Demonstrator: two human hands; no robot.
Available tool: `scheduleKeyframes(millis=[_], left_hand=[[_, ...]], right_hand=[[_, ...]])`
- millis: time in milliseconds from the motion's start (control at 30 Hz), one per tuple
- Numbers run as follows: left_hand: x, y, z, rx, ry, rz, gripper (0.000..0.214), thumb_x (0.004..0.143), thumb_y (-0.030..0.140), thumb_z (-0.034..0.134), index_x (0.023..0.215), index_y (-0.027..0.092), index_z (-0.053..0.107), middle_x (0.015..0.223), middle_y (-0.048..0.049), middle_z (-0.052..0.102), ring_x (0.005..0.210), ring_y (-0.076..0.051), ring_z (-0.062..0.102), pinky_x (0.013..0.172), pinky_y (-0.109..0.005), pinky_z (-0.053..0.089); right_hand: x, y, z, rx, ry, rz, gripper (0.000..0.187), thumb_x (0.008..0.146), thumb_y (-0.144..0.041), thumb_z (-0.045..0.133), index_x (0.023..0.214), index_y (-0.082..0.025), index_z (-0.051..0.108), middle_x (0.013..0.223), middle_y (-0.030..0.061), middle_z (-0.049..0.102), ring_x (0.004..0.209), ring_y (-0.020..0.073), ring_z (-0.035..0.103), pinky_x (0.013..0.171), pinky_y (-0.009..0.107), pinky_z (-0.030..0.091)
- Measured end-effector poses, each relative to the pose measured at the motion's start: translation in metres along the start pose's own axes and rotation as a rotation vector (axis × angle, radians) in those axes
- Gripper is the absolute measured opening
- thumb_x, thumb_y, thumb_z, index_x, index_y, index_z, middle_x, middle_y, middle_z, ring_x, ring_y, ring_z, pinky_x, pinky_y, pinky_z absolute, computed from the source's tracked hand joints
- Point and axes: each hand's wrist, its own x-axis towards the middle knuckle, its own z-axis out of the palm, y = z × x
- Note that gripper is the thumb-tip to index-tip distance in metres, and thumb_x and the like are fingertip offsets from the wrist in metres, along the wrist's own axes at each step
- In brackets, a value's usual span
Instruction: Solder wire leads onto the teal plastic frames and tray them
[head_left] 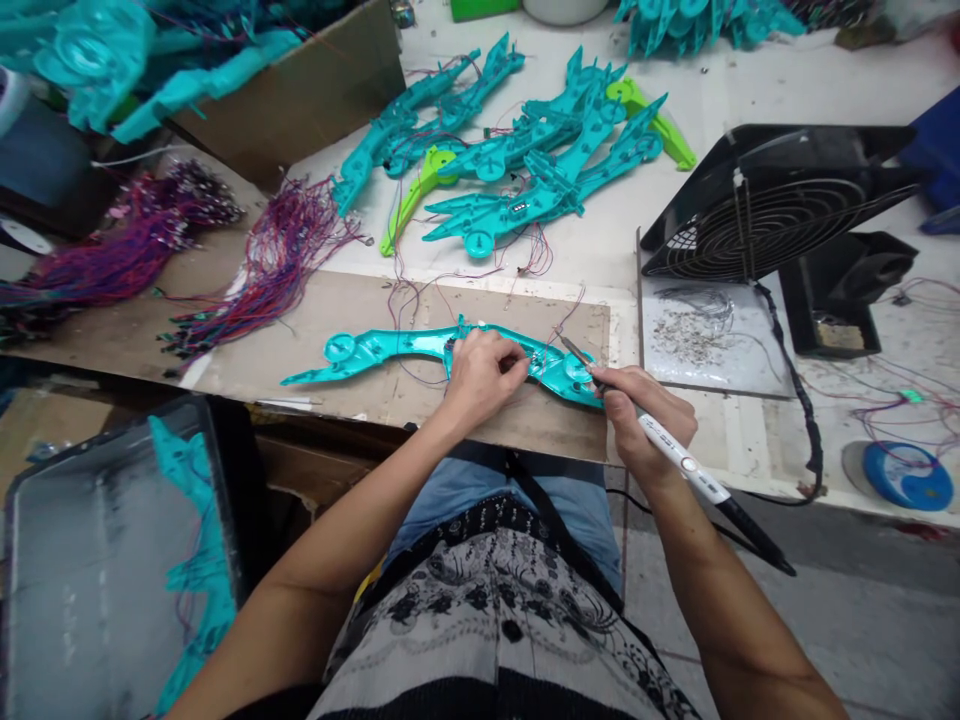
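Note:
A turquoise plastic bow-shaped shell (420,343) lies lengthwise on the brown board in front of me, with thin red and blue wires around it. My left hand (484,375) rests over its middle, fingers curled and thumb and forefinger close together; whatever they pinch is hidden. In my right hand (652,415) is a soldering iron (679,455) with a white handle, held like a pen. Its metal tip points up and left above the right half of the shell, near a loose wire (574,305). I cannot tell whether the tip touches anything.
Turquoise shells (517,150) with lime-green pieces (412,200) lie at the back. Wire bundles (277,250) are on the left, beside a cardboard box (300,100). A black fan (765,205) and a blue round tin (907,475) stand right. Below left is a grey bin (97,570).

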Motion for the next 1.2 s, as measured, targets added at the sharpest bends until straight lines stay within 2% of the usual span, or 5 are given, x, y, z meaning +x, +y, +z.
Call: scheduleKeyframes(millis=[300, 467, 633, 1067, 1200], left_hand=[[0.000, 0.000, 0.000, -0.005, 0.003, -0.003, 0.012, 0.081, 0.020, 0.064, 0.070, 0.021, 0.068, 0.073, -0.0005, 0.065, 0.081, -0.020, 0.053, 0.075, -0.036, 0.034], [0.000, -0.001, 0.002, -0.001, 0.004, 0.004, 0.012, 0.081, 0.019, 0.063, 0.070, 0.021, 0.066, 0.074, -0.0002, 0.065, 0.082, -0.020, 0.053, 0.075, -0.036, 0.034], [0.000, -0.001, 0.003, 0.019, 0.012, 0.010, 0.013, 0.082, 0.019, 0.063, 0.070, 0.021, 0.066, 0.074, -0.0006, 0.065, 0.082, -0.021, 0.054, 0.076, -0.037, 0.035], [-0.022, 0.004, -0.007, 0.034, -0.071, 0.008, 0.012, 0.083, 0.019, 0.063, 0.072, 0.019, 0.065, 0.078, -0.0021, 0.068, 0.088, -0.023, 0.057, 0.085, -0.040, 0.040], [-0.052, 0.003, -0.014, 0.008, 0.181, 0.057, 0.016, 0.087, 0.027, 0.062, 0.100, 0.017, 0.066, 0.103, -0.0083, 0.067, 0.105, -0.024, 0.056, 0.095, -0.040, 0.042]], right_hand=[[-0.003, 0.020, -0.003, -0.063, -0.003, 0.032, 0.030, 0.093, -0.043, 0.059, 0.113, -0.023, 0.068, 0.086, 0.0054, 0.073, 0.072, 0.0200, 0.070, 0.070, 0.034, 0.059], [0.010, 0.034, -0.005, -0.298, -0.259, -0.151, 0.049, 0.084, -0.043, 0.071, 0.127, -0.023, 0.057, 0.112, 0.0106, 0.070, 0.105, 0.0271, 0.067, 0.094, 0.043, 0.055], [0.012, 0.039, 0.000, -0.278, -0.470, -0.195, 0.065, 0.086, -0.041, 0.068, 0.143, -0.022, 0.042, 0.130, 0.0148, 0.061, 0.118, 0.0304, 0.060, 0.098, 0.049, 0.053], [-0.017, 0.026, 0.006, -0.303, -0.379, -0.205, 0.060, 0.088, -0.038, 0.066, 0.140, -0.019, 0.044, 0.120, 0.0148, 0.063, 0.111, 0.0305, 0.061, 0.095, 0.047, 0.054], [-0.026, 0.017, 0.004, -0.354, -0.305, -0.189, 0.059, 0.088, -0.038, 0.066, 0.140, -0.021, 0.045, 0.122, 0.0129, 0.063, 0.113, 0.0293, 0.060, 0.097, 0.044, 0.053]])
